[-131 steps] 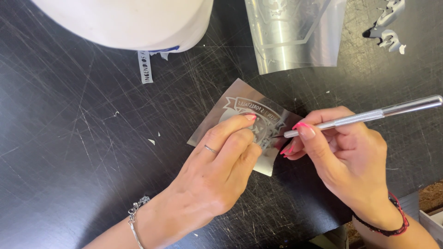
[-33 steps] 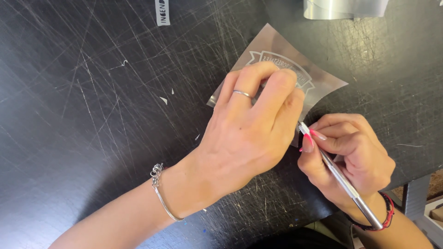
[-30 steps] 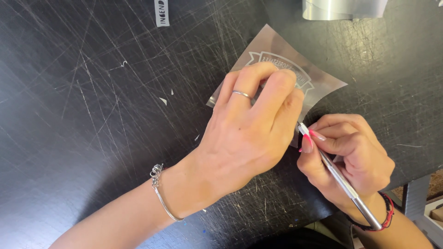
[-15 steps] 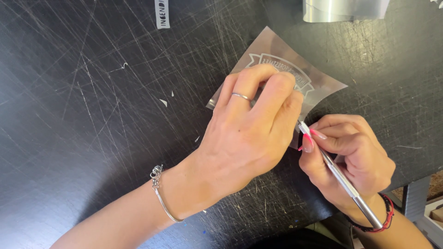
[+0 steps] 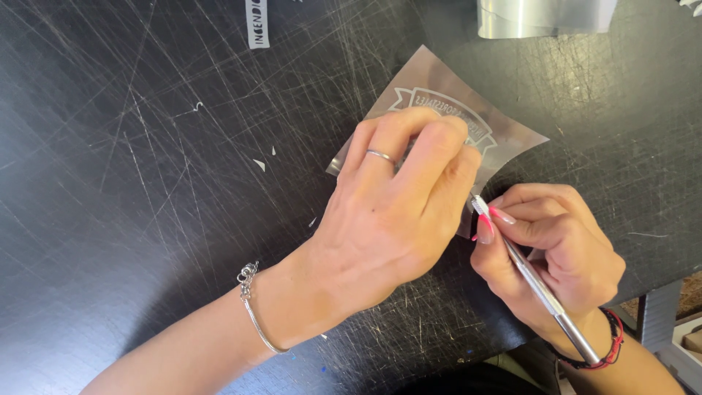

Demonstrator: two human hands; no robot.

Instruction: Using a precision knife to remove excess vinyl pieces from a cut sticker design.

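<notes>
While the right hand (image 5: 545, 252) is pinching a slim silver metal weeding tool (image 5: 537, 285) pen-style, its tip is meeting the small clear glossy film sheet with a pale banner design (image 5: 468, 121); the left hand (image 5: 398, 212) is pressing flat on that sheet, fingers together; beyond, a silvery curled film roll (image 5: 545, 14) is lying on the scratched black tabletop (image 5: 131, 146).

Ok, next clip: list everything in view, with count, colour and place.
table: 1, black, scratched, fills view
film sheet: 1, clear-silvery with white design, centre, under left hand
tool: 1, silver, thin, tip at sheet edge
film roll: 1, silvery, top edge
strip: 1, white, top
scraps: few, white, left of sheet
left hand: ring, silver bracelet, pressing sheet
right hand: pink nails, red-black wristband, holding tool
</notes>
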